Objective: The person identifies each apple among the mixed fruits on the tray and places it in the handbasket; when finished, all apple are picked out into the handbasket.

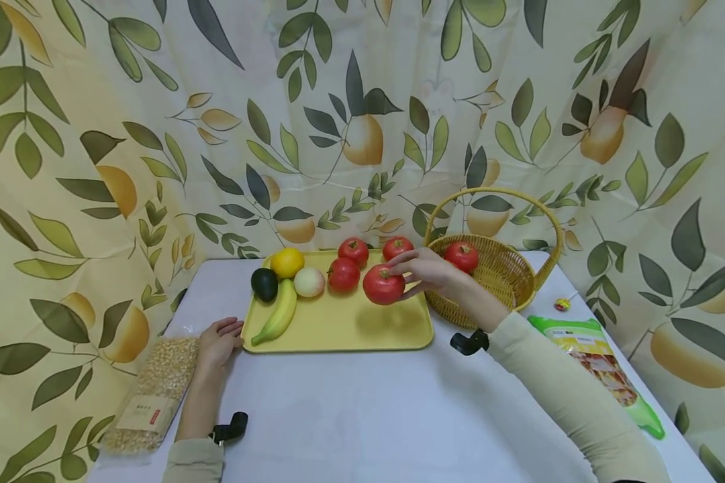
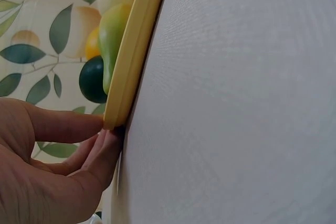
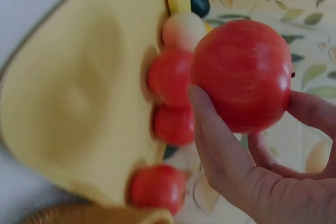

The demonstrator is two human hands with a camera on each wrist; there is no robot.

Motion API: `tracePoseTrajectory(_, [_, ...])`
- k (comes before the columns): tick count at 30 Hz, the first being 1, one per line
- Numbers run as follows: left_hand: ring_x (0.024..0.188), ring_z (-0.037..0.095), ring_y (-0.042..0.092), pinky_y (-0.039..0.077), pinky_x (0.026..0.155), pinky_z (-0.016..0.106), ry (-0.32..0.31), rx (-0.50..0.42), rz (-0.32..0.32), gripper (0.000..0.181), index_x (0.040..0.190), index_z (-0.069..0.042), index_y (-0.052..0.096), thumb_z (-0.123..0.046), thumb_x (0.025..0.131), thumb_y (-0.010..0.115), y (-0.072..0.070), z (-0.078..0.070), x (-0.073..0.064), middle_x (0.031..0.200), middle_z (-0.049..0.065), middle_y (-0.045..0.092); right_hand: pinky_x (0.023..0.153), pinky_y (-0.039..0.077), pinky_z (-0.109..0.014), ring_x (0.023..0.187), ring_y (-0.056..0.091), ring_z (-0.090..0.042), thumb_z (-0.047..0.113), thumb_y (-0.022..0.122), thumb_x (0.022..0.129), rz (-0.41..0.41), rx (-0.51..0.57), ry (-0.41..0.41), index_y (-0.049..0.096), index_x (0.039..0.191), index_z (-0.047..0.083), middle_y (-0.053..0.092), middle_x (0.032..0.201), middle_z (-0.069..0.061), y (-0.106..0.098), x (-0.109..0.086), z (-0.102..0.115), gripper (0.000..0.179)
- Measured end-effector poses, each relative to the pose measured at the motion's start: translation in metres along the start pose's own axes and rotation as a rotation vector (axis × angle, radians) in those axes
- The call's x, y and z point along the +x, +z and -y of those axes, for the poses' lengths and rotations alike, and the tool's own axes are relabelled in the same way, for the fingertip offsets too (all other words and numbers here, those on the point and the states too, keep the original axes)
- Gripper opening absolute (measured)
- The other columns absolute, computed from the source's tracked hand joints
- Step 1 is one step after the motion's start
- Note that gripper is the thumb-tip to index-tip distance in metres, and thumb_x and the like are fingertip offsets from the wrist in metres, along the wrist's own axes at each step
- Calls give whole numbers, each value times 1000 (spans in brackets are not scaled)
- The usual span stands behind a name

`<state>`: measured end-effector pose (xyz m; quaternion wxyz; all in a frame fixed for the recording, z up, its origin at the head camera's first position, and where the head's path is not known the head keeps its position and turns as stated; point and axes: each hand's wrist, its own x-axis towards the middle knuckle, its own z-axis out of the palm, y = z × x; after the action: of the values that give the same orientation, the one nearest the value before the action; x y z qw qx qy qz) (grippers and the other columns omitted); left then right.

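Note:
Over the right part of the yellow tray (image 1: 338, 335), my right hand (image 1: 427, 272) holds a red apple (image 3: 241, 74) between thumb and fingers, and a shadow falls on the tray below it. My left hand (image 1: 217, 341) pinches the tray's left front corner, thumb on the rim and fingers underneath. On the tray lie a banana (image 1: 278, 314), a dark green avocado (image 1: 264, 285), a lemon (image 1: 287, 263), a pale peach-like fruit (image 1: 309, 282) and more red apples (image 1: 344, 275) along the back. Another red apple (image 1: 462, 257) sits in the wicker basket (image 1: 507, 282).
The basket, with a tall arched handle, stands against the tray's right side. A bag of pale grains (image 1: 166, 369) lies at the left edge. At the right are a green-and-white packet (image 1: 598, 369) and a small wrapped lollipop (image 1: 562, 304). Patterned cloth hangs behind the table.

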<state>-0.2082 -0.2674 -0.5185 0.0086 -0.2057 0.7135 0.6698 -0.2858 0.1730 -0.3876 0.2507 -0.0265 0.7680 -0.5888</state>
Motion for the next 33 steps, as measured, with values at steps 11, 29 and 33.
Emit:
tracePoseTrajectory(11, [142, 42, 48, 53, 78, 10, 2, 7, -9, 68, 153, 12, 35, 21, 88, 52, 1, -3, -3, 151, 36, 46, 86, 62, -50, 95, 67, -27, 13, 65, 102, -24, -12, 0, 58, 141, -4, 57, 132, -21, -52, -21, 8, 44])
tracePoseTrajectory(29, [143, 40, 46, 53, 102, 28, -14, 22, 19, 66, 157, 8, 32, 18, 94, 51, -1, -1, -9, 153, 32, 45, 94, 58, -56, 104, 71, -30, 9, 56, 106, 33, -97, 48, 45, 148, -12, 47, 145, -29, -121, -38, -9, 49])
tracePoseTrajectory(33, [143, 40, 46, 54, 98, 23, -12, 16, 26, 66, 157, 8, 32, 18, 94, 51, -2, 1, -7, 153, 32, 44, 93, 58, -58, 106, 71, -31, 9, 56, 106, 57, -125, 71, 43, 149, -13, 47, 146, -31, -133, -41, -13, 50])
